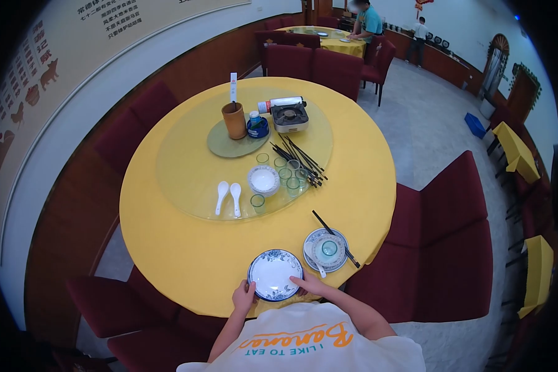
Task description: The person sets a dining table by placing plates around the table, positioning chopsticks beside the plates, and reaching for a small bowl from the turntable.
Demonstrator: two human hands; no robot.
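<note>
A white plate with a blue floral rim is at the near edge of the round table with a yellow cloth. My left hand grips its left side, and my right hand grips its lower right side with the thumb on the rim. Just right of it is a place setting: a stacked plate and bowl with a small glass, a white spoon and black chopsticks. Whether the held plate is one or a stack, I cannot tell.
The glass turntable bears white spoons, bowls, several glasses, loose chopsticks, a bamboo holder and a portable stove. Dark red chairs surround the table. Two people stand farther back.
</note>
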